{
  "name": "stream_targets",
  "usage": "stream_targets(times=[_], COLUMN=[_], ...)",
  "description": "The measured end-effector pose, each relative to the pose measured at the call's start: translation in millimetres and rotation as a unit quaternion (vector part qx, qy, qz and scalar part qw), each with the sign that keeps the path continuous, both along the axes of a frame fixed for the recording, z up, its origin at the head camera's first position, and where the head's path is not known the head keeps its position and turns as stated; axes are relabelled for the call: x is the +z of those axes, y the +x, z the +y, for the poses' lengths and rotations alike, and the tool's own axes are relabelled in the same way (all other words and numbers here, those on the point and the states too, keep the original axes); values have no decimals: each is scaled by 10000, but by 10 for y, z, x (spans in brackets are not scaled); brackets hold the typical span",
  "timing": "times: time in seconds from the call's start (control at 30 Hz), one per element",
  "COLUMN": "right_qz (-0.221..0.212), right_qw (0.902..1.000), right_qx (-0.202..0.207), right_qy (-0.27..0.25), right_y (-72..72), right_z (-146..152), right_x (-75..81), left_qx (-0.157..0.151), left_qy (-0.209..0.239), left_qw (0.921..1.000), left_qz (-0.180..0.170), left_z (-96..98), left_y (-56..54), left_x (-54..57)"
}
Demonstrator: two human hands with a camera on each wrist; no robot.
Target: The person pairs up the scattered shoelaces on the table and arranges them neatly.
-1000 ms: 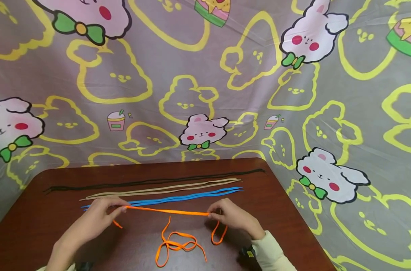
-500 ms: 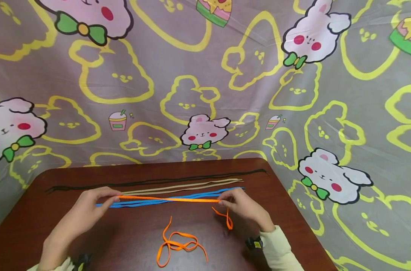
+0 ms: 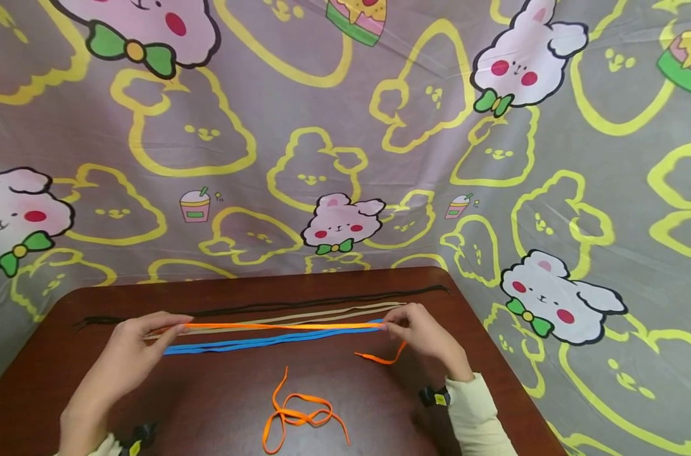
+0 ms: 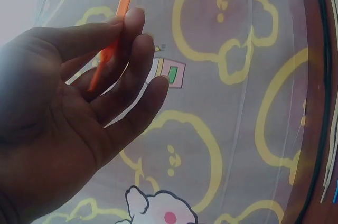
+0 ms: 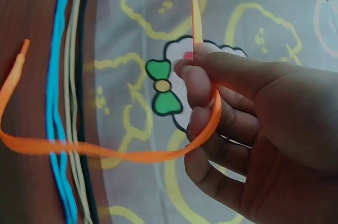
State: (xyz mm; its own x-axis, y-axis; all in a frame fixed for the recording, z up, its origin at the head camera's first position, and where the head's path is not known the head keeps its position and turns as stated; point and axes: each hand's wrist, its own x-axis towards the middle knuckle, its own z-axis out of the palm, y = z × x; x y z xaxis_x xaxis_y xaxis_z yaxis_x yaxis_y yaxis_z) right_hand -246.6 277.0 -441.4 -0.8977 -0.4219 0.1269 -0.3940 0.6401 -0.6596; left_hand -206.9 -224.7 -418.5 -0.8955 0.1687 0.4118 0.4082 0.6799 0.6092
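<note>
An orange shoelace (image 3: 282, 327) is stretched straight between both hands, above the laces at the back of the table. My left hand (image 3: 131, 351) pinches it near one end between thumb and forefinger; a short tip shows past the fingers (image 4: 134, 20) in the left wrist view. My right hand (image 3: 422, 335) pinches the other side, and a loose tail (image 5: 132, 155) with an aglet curves away below that hand. A second orange shoelace (image 3: 302, 415) lies loosely looped on the table nearer the front.
Across the dark wooden table (image 3: 220, 399) lie blue shoelaces (image 3: 237, 343), beige shoelaces (image 3: 345, 310) and black shoelaces (image 3: 299, 299), roughly parallel. A printed cloth (image 3: 254, 107) hangs behind the table and along its right side.
Both hands have moved away from the body and spread apart, carrying the taut orange shoelace from in front of the blue laces to over the beige ones. The right-hand tail has grown shorter.
</note>
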Motion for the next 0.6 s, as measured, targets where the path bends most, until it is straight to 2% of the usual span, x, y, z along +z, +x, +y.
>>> stream_targets(times=[0.13, 0.3, 0.47, 0.6], right_qz=[142, 395, 441, 418], right_qw=[9998, 9987, 9982, 9978], right_qx=[-149, -331, -413, -521], right_qy=[-31, 22, 6, -49], right_y=[-41, -102, -156, -190], right_z=[64, 118, 176, 220], right_x=[64, 131, 162, 182], left_qx=[159, 318, 394, 527], left_qy=[0, -34, -21, -18], left_qw=[9998, 9995, 9992, 9985], left_qz=[124, 49, -10, 124], left_z=[-58, -132, -181, -230], left_y=[-13, -13, -13, -9], left_x=[-15, -50, -82, -103])
